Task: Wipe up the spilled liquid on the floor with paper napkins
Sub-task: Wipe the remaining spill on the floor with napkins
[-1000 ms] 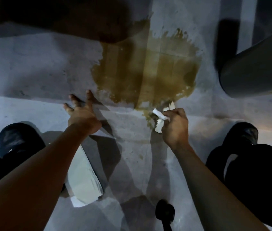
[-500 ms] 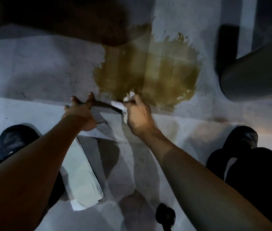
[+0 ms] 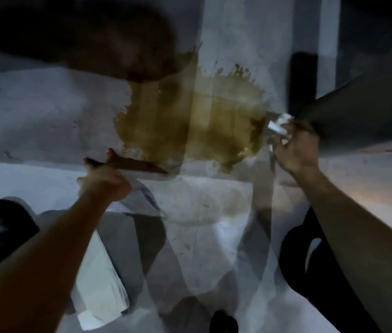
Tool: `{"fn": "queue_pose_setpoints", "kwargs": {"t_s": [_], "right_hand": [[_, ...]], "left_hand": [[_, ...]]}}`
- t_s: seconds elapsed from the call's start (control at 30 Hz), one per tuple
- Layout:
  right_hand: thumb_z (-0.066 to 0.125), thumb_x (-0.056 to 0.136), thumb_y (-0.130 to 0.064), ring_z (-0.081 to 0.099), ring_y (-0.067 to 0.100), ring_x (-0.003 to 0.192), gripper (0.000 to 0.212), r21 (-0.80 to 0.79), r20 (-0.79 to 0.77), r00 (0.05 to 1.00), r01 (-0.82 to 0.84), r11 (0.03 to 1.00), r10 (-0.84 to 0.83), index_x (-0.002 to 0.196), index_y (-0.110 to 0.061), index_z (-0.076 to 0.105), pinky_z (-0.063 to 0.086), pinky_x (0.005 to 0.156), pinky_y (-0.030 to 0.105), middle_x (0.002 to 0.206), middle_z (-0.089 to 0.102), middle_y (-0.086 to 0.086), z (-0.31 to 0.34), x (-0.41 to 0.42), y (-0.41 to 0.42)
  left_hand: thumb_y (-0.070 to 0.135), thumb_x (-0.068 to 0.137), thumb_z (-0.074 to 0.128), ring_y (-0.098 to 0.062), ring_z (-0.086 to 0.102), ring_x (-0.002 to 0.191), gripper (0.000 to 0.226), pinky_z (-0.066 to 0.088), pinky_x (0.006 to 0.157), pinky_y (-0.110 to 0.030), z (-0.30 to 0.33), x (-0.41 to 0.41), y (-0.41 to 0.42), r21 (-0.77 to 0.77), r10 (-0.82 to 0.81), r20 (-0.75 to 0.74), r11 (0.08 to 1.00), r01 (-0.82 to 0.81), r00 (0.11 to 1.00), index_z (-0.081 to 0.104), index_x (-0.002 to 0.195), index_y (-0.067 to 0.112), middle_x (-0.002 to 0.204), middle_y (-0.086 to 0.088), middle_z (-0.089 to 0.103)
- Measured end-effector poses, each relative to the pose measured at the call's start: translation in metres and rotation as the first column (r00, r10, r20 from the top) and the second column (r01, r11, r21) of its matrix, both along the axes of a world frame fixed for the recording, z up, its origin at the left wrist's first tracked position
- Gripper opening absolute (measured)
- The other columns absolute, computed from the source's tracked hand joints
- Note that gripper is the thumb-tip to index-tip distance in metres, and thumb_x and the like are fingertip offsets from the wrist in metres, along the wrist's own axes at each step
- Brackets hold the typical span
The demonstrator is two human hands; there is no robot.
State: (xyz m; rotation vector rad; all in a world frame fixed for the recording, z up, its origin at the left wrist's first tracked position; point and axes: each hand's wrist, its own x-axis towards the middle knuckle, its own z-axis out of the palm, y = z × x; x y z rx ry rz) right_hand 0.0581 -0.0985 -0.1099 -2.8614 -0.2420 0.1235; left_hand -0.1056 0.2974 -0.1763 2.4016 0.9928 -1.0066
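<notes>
At the right edge of the brown spill (image 3: 190,123), my right hand (image 3: 296,150) grips a crumpled white napkin (image 3: 278,126); my left hand (image 3: 104,181) rests spread on the floor (image 3: 33,116).

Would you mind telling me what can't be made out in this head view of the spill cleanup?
- Left hand: motion blur smears the fingers; whether they touch the floor is unclear.
- Crumpled napkin: mostly hidden inside the right hand; how soaked it is cannot be seen.
- Spill: its far-left edge is lost in a dark shadow.
- Napkin stack: partly covered by the left forearm.
- Grey object: cut off by the right edge; unidentifiable.
</notes>
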Motion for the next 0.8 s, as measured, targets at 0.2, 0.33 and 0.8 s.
{"fn": "queue_pose_setpoints", "kwargs": {"t_s": [0.2,0.33,0.8], "right_hand": [[0.050,0.094,-0.020,0.060,0.037,0.118,0.034,-0.070,-0.116,0.993,-0.014,0.997,0.006,0.120,-0.004,0.065,0.044,0.103,0.036,0.124,0.064,0.022,-0.024,0.072,0.017],[0.047,0.102,-0.026,0.058,0.018,0.121,0.032,0.044,-0.149,0.989,0.015,0.999,-0.008,0.115,-0.012,0.073,0.041,0.107,0.028,0.120,0.070,0.003,-0.044,0.009,0.047],[0.061,0.087,-0.014,0.058,0.028,0.102,0.031,0.272,-0.157,0.983,-0.045,0.961,0.090,0.115,-0.008,0.073,0.034,0.089,0.013,0.115,0.059,0.019,-0.028,-0.066,0.083]], "left_hand": [[0.055,0.082,0.077,-0.048,-0.015,0.153,0.125,0.009,0.120,-0.066,0.007,-0.003,-0.046,-0.029,0.142,0.035,0.990,-0.141,0.989,-0.019,0.160,0.036,0.169,-0.018,-0.014],[0.055,0.083,0.073,-0.053,-0.005,0.153,0.122,0.015,0.119,-0.068,0.003,-0.005,-0.038,-0.017,0.111,0.046,0.994,-0.110,0.993,-0.020,0.159,0.037,0.169,-0.022,-0.010],[0.057,0.081,0.075,-0.055,0.022,0.148,0.122,0.023,0.122,-0.061,0.018,-0.001,-0.019,-0.056,-0.065,-0.008,0.996,0.064,0.998,-0.012,0.162,0.031,0.166,-0.029,-0.001]]}}
